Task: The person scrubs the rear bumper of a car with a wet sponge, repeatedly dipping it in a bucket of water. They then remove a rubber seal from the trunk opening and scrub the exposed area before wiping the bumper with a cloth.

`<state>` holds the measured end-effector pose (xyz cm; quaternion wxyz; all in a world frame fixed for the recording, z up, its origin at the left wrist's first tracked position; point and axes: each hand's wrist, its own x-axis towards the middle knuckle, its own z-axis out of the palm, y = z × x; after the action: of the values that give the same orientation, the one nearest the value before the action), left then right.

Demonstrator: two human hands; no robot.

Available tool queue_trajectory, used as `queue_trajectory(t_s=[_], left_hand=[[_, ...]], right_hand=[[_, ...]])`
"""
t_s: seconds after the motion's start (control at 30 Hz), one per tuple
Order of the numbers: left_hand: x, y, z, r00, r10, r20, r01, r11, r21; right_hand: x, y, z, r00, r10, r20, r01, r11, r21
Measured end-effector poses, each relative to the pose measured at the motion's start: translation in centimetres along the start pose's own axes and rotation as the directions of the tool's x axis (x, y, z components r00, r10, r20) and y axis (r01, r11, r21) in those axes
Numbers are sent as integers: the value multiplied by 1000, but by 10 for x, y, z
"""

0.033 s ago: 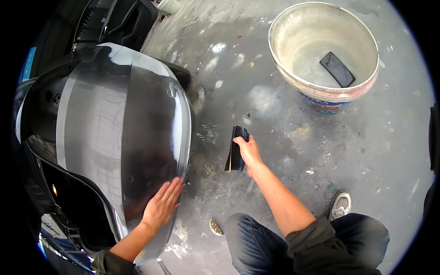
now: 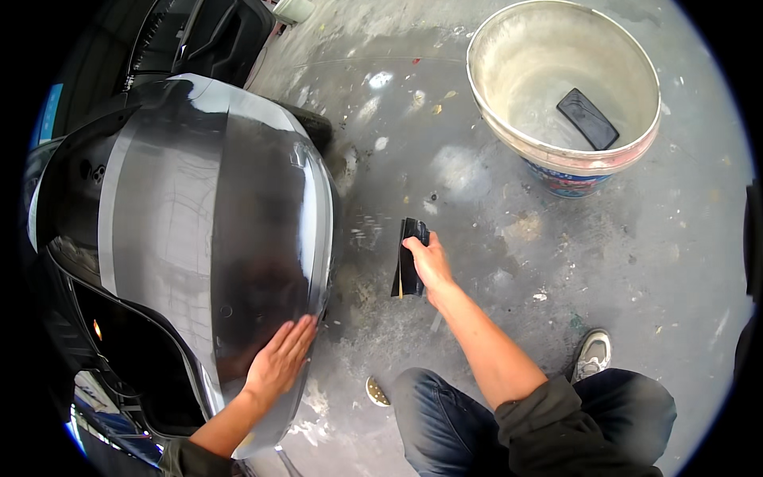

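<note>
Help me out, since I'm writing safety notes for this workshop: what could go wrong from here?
The right hand holds the black piece over the speckled floor; if it slipped, it might pick up grit.
The left hand lies flat on the panel; any grit under it could perhaps scratch the surface.
The open bucket stands ahead and to the right; a stray step might knock it.

Soft, even light fell across the grey floor (image 2: 381,179); pale reflections streaked the glossy car panel (image 2: 163,191). Fisheye distortion bent outer edges toward black corners, and fine detail looked slightly soft.
</note>
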<state>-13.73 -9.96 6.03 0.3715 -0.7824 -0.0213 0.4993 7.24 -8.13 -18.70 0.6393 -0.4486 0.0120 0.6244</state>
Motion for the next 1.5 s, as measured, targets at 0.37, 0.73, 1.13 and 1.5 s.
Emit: queue_trajectory(t_s=[0.37, 0.73, 1.13, 1.5], left_hand=[[-83, -88, 4, 912, -308, -271, 234, 933, -275], [-88, -79, 40, 823, -372, -430, 193, 894, -404], [-99, -76, 49, 828, -373, -419, 204, 896, -394], [-113, -78, 60, 845, -338, -413, 165, 901, -400]], right_hand=[[-12, 5, 63, 964, 101, 247, -87, 994, -64], [-25, 28, 88, 940, 83, 330, -65, 996, -68], [-18, 15, 118, 951, -308, -13, 305, 933, 192], [11, 12, 126, 942, -332, 55, 302, 906, 297]])
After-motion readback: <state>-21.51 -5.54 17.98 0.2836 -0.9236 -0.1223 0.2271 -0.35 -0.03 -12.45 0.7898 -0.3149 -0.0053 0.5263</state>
